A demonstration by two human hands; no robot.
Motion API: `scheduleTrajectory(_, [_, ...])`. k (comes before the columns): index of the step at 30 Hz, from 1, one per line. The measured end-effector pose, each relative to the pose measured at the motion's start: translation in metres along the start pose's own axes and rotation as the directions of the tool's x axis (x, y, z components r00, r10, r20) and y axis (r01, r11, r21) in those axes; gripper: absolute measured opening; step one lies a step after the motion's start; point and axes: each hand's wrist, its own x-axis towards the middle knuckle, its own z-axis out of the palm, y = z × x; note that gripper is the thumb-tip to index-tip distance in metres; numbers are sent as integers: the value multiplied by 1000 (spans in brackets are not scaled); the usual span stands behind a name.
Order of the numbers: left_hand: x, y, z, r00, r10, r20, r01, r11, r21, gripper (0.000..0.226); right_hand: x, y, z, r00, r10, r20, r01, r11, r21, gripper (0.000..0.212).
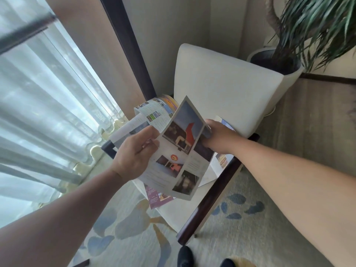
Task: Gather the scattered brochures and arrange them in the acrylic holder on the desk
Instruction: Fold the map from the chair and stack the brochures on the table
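As left hand (134,154), right hand (218,138) hold it, brochure (178,157) lengthwise toward chair (221,83)

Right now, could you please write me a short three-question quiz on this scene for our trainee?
1. True or false: the left hand and the right hand both hold the open brochure.
2. Where do the other brochures lie? A) on the chair seat B) on the carpet C) in the pot
3. Fill in: behind the chair's backrest stands a potted ____.
Key: 1 true; 2 A; 3 plant.
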Motion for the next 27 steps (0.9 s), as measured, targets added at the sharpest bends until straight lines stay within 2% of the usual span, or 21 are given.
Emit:
scheduleTrajectory(2, [-1, -1, 1, 999, -25, -25, 25, 1000, 3, 5, -2, -2, 1, 1000, 16, 8, -16, 998, -54, 26])
scheduleTrajectory(5, [-3, -3, 3, 997, -56, -60, 56, 998, 4, 7, -7, 0, 2, 1000, 10, 11, -9, 999, -45, 17])
scheduleTrajectory(12, [-7, -4, 12, 994, -74, -84, 80, 995, 62, 8, -20, 10, 4, 995, 96, -10, -96, 995, -3, 43])
scheduleTrajectory(18, [-8, -4, 16, 990, -113, -88, 123, 986, 117, 8, -29, 11, 4, 992, 118, -41, -119, 992, -32, 32])
scheduleTrajectory(22, [-8, -2, 19, 982, -139, -131, 163, 967, 194, 13, -35, 11, 2, 991, 124, -53, -127, 990, -62, 32])
scheduleTrajectory(27, [-10, 4, 16, 979, -132, -153, 162, 966, 200, 14, -37, 15, 1, 983, 159, -94, -165, 984, -63, 35])
